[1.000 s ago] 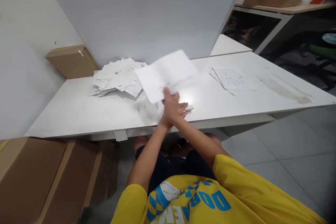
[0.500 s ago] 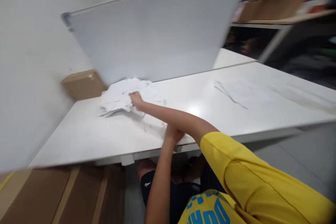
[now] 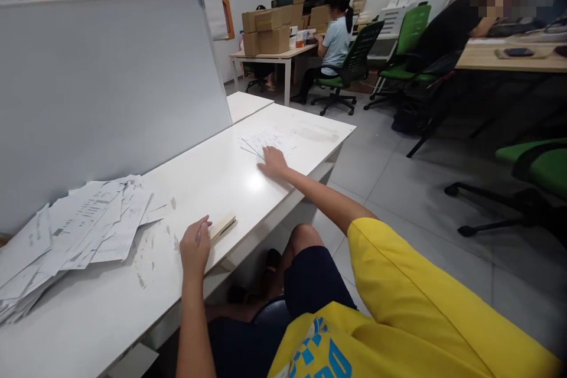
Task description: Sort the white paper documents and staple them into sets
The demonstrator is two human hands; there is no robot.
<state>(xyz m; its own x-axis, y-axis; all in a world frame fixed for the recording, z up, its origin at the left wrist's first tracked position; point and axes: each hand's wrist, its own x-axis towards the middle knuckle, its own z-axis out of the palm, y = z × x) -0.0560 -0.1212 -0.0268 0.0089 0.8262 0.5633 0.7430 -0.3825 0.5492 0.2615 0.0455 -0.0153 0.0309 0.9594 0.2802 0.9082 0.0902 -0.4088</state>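
Note:
My left hand (image 3: 195,245) rests on the white table with its fingers curled around the back end of a cream-coloured stapler (image 3: 225,225); the stapler's front sticks out to the right. Farther along the table, my right hand (image 3: 273,162) reaches out with its fingers apart, touching the near edge of some printed sheets (image 3: 266,140). Whether any sheet is pinched under the fingers is hidden. A large, loose heap of printed paper slips (image 3: 95,221) lies to the left of my left hand.
A whiteboard (image 3: 110,82) stands along the table's (image 3: 88,319) far side. Beyond it, a person (image 3: 336,41) sits at a desk with cardboard boxes (image 3: 272,35). Another person in dark clothing is at a wooden desk (image 3: 509,59) on the right. A green chair (image 3: 538,171) stands nearby.
The view has swung right. My right hand first put a white sheet onto the heap, let it go, then moved right to the printed sheets. My left hand stays near the table's front edge.

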